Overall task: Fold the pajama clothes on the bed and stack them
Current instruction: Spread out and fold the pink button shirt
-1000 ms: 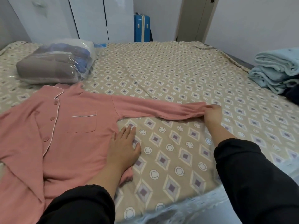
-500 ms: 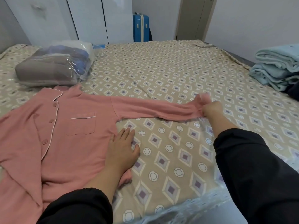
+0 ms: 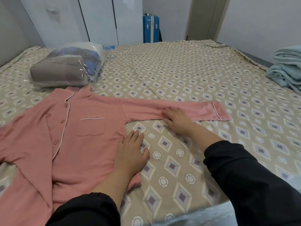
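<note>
A pink pajama top (image 3: 91,144) lies spread face up on the bed (image 3: 195,75), its front buttoned and its chest pocket (image 3: 91,126) just beyond and to the left of the left hand (image 3: 130,154). That hand lies flat with fingers straight and together, grasping nothing. The palm and thumb side press on the side edge of the top below the armpit, and the outer fingers rest on the patterned sheet. One sleeve (image 3: 143,108) of the top stretches out straight across the bed, running from beyond the left hand's fingertips past the right hand (image 3: 177,119). The right hand is also released and flat. Its fingers are spread on the middle of the sleeve and its heel is on the sheet at the sleeve's near edge, but the fingertips are blurred. The white-piped cuff (image 3: 219,111) lies flat to the right of this hand, apart from it. The rest of the top spreads to the left of the left hand and runs out of view at the lower left. Far beyond the left hand, just past the collar, sits a clear plastic bag (image 3: 68,67) of folded clothes. Well to the right of the right hand, at the bed's edge, is a pile of folded pale blue blankets (image 3: 286,70). Beyond the bed, a blue suitcase (image 3: 150,28) stands beside a white wardrobe (image 3: 97,20).
</note>
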### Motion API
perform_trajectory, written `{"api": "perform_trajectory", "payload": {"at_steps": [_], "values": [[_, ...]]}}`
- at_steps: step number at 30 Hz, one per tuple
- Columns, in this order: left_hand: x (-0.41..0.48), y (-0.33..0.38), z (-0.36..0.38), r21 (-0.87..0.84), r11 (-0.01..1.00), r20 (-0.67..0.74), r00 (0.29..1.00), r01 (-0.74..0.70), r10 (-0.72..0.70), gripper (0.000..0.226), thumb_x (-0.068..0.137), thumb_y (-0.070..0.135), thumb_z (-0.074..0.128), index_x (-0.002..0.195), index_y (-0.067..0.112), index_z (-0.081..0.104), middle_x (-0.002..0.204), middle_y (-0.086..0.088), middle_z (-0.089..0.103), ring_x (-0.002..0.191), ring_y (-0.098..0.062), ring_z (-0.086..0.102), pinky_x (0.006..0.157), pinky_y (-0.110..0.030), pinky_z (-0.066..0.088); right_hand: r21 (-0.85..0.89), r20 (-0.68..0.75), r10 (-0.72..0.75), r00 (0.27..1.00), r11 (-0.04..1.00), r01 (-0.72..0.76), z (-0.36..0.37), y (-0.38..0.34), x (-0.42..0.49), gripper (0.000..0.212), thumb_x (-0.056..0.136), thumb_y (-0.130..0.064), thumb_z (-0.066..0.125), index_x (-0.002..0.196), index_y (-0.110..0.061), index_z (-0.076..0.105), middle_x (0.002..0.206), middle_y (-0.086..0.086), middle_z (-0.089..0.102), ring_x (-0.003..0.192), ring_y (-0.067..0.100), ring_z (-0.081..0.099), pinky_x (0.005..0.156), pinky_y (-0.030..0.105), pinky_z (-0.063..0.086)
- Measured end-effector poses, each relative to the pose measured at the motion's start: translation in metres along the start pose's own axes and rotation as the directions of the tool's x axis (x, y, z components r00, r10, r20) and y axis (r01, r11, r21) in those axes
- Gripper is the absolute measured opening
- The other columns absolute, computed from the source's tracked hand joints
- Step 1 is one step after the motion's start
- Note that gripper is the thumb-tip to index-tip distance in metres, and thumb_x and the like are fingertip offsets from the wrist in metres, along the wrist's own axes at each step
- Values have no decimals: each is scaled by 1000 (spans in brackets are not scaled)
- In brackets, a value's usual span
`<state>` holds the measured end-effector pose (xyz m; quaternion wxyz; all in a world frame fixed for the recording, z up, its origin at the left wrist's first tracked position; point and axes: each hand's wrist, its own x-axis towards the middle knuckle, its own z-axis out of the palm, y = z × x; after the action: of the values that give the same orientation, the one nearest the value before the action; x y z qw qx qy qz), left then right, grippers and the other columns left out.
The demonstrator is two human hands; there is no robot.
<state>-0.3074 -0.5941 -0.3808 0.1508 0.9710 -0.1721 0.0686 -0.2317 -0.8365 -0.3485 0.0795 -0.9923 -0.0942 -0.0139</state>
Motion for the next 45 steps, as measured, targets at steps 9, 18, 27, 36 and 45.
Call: {"api": "perform_trajectory", "payload": {"at_steps": [9,18,27,36,45], "values": [[1,-1,2,-27,1000,0,1000,4,-4,62,90,42,41,149,23,32,159,6,22,146,-10,12,118,-38,4,-6,-12,537,843,843,-537,8,1,18,61,98,-40,18,154,-21,4,161,8,-3,148,31,-5,111,64,-4],[1,1,0,-8,1000,17,1000,-6,6,63,86,34,37,147,19,34,159,1,24,146,-15,14,117,-43,8,-13,90,412,907,911,-413,34,-47,-33,58,100,-41,7,153,-24,-6,161,0,-14,147,19,-14,115,52,-10],[-60,-6,-37,-127,983,225,969,132,-101,60,101,34,21,154,11,3,163,-5,3,149,-18,1,120,-39,0,156,115,332,936,925,-347,26,-131,-142,57,101,-41,14,154,-20,9,162,-2,0,148,15,-2,117,46,-3],[-208,-91,-87,318,938,85,990,-137,115,53,90,37,39,137,17,54,145,-7,48,135,-28,44,106,-54,35,846,234,366,901,379,-374,9,-219,-178,72,98,-33,46,153,-12,5,155,5,29,140,28,30,115,46,25],[-269,-141,-126,125,933,-18,941,338,-338,69,90,31,50,152,26,21,161,-9,11,144,-31,20,109,-48,31,854,105,502,859,397,-336,16,-269,-190,24,87,-19,65,104,-5,56,95,9,62,87,24,59,77,36,49]]}}
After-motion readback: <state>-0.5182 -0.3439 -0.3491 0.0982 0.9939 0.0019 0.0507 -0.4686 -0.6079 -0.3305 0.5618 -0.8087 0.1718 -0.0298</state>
